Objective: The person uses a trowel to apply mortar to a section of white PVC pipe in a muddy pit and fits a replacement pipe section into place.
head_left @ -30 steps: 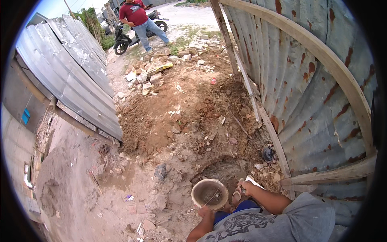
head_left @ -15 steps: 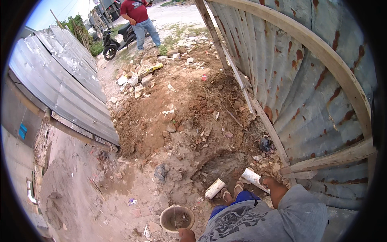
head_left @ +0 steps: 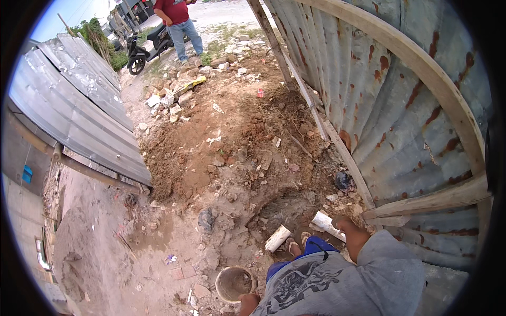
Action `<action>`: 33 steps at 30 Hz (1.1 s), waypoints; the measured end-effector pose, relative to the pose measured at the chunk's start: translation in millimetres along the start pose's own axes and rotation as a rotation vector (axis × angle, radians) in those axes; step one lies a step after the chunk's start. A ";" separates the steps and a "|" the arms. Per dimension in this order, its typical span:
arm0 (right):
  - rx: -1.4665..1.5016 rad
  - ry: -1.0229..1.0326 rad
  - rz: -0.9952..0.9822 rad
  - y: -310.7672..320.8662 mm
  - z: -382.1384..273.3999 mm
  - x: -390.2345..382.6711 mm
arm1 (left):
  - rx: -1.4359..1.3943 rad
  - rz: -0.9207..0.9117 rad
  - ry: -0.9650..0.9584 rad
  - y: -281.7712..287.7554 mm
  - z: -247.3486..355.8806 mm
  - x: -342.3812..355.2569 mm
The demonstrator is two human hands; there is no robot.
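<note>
At the lower edge, my left hand (head_left: 249, 301) is closed at the near rim of a round, grey-stained bucket (head_left: 220, 287), which I hold beside my left leg. The bucket's inside looks coated with grey residue. My right hand (head_left: 345, 225) hangs low in front of me, close to a white pipe piece (head_left: 328, 225) lying by my right foot; whether they touch I cannot tell, and its fingers do not show clearly. A second white pipe piece (head_left: 278, 238) lies by my left foot. Between and beyond the pieces is a shallow, wet-looking pit (head_left: 290, 213).
A rusty corrugated metal fence (head_left: 406, 121) with wooden beams (head_left: 432, 203) stands close on my right. Another metal fence (head_left: 79, 105) is at the left. Rubble (head_left: 176, 97) lies ahead, near a person in a red shirt (head_left: 176, 16) and a motorbike (head_left: 150, 50).
The bucket and my left hand have shifted slightly to the right, closer to my leg. My right hand has moved a little up and left in the view, which has itself shifted.
</note>
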State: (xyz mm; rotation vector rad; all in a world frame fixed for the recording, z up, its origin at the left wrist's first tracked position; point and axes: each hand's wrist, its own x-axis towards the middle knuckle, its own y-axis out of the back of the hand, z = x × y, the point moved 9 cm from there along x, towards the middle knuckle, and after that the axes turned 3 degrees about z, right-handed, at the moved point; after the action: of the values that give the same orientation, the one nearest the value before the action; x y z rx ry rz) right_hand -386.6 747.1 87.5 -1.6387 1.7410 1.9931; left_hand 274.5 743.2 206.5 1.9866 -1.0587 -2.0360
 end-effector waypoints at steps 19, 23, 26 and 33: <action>-0.131 0.080 -0.047 -12.4 -44.2 -4.9 | -0.317 0.111 0.123 39.9 31.6 -94.3; -0.205 0.138 -0.054 13.1 -1.7 19.6 | -0.371 0.147 0.052 49.2 73.0 -73.7; 0.078 0.032 -0.120 -7.8 -47.9 -0.1 | -0.388 0.128 0.155 32.6 58.6 -102.1; 0.682 -0.057 -0.014 16.5 -31.9 5.3 | -0.414 0.177 0.106 55.7 88.4 -84.1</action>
State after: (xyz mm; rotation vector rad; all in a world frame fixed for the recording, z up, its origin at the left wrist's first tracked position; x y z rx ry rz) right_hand -378.0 714.6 101.1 -1.3261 2.0491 1.1984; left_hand 184.1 780.7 298.3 1.7038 -0.6928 -1.8509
